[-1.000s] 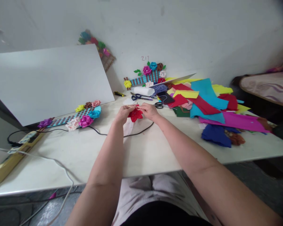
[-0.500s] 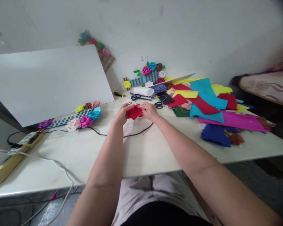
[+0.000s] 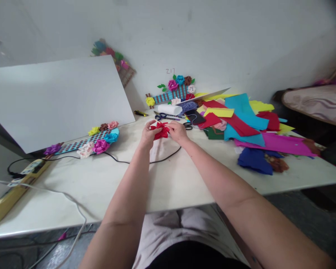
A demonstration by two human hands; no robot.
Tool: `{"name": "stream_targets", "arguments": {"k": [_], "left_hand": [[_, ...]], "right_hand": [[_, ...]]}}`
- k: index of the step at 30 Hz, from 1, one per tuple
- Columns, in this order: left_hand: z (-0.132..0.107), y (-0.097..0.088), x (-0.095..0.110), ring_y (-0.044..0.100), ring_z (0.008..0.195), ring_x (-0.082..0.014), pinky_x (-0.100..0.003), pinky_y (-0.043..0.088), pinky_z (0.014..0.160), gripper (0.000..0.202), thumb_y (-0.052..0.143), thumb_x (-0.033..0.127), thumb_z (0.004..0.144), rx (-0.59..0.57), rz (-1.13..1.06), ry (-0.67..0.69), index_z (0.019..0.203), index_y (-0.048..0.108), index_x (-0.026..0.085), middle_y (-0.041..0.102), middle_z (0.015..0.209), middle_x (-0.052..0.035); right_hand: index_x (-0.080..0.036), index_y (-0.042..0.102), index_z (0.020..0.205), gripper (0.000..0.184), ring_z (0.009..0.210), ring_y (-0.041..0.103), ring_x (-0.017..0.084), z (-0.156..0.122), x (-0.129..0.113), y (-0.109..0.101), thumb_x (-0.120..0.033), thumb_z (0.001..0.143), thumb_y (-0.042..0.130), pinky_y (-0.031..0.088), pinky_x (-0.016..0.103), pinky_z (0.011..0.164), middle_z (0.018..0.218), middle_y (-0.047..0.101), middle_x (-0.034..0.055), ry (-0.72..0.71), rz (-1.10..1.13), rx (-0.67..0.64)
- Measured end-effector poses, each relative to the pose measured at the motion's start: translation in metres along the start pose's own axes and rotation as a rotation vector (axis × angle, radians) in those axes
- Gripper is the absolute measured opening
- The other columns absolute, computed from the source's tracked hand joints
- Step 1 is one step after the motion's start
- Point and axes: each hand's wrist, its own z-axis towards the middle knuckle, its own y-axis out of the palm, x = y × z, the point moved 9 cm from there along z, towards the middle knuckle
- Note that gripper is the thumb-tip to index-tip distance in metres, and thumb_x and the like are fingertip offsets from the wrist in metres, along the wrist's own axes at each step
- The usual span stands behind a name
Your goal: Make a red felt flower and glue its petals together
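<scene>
Between my two hands, above the middle of the table, is a red paper flower (image 3: 161, 131) with pointed petals. My left hand (image 3: 149, 133) grips it from the left, thumb laid over the petals. On its right edge, the fingers of my right hand (image 3: 177, 131) pinch the flower. Just beyond my hands lie dark-handled scissors (image 3: 161, 116) and a white roll (image 3: 169, 109). A second pair of black-handled scissors (image 3: 188, 126) rests right of my right hand.
Coloured crepe paper sheets (image 3: 242, 116) are heaped at the right. Left stands a woven panel with paper flowers (image 3: 100, 145), before a leaning white board (image 3: 61, 101). A black cable (image 3: 168, 158) crosses the white table (image 3: 176, 183); a power strip (image 3: 22, 186) sits at the left edge.
The red flower has turned slightly and risen a little in my hands. My left thumb has shifted across onto its petals, while my right hand keeps its pinch.
</scene>
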Motion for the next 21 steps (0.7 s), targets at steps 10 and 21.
{"name": "stream_targets", "arguments": {"k": [10, 21], "left_hand": [[-0.005, 0.006, 0.002, 0.063, 0.059, -0.0142, -0.032, 0.056, 0.062, 0.045, 0.075, 0.015, 0.050, -0.016, 0.001, -0.023, 0.092, 0.060, 0.018, 0.063, 0.069, 0.0029], [-0.006, 0.005, -0.005, 0.064, 0.060, -0.0158, -0.030, 0.056, 0.058, 0.040, 0.072, 0.013, 0.054, -0.076, 0.003, -0.136, 0.092, 0.061, 0.018, 0.066, 0.071, -0.0007]], "right_hand": [[-0.025, 0.074, 0.104, 0.038, 0.087, 0.060, 0.018, -0.005, -0.010, -0.006, -0.011, 0.083, 0.046, 0.045, 0.026, 0.072, 0.094, 0.069, 0.0045, -0.019, -0.080, 0.041], [-0.025, 0.075, 0.100, 0.033, 0.085, 0.061, 0.018, -0.007, -0.016, -0.007, -0.016, 0.086, 0.047, 0.044, 0.027, 0.069, 0.094, 0.069, 0.0046, -0.025, -0.115, 0.010]]}}
